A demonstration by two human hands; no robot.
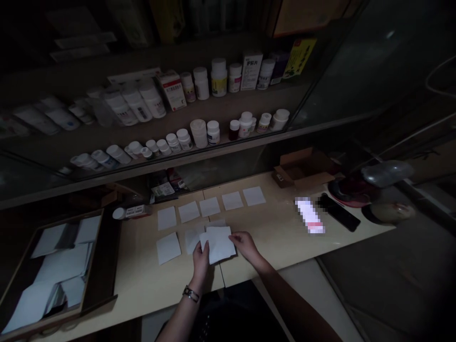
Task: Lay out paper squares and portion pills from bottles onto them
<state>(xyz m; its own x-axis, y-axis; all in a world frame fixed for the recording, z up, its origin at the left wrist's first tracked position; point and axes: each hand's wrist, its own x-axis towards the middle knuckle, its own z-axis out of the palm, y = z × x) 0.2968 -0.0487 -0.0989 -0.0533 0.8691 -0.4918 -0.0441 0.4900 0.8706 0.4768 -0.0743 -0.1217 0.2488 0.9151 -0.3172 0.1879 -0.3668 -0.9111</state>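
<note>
My left hand [201, 260] is closed on the left edge of a small stack of white paper sheets [218, 243], thumb on top. At the stack's right edge, my right hand [246, 245] pinches the paper between thumb and fingers. Whether it has one sheet or several, I cannot tell. Behind the stack, further sheets [191, 237] lie partly hidden on the pale tabletop [135, 266]. A single white sheet [168, 248] rests to the left. Several square white sheets [209, 206] form a row farther back.
A wooden drawer or tray [100, 232] with stacks of white paper stands at left. Right of my hands lie a lit, blurred-out phone [309, 216] and a dark phone [340, 213]. An open cardboard box [302, 171] sits behind them. Shelves of medicine bottles [199, 133] rise above.
</note>
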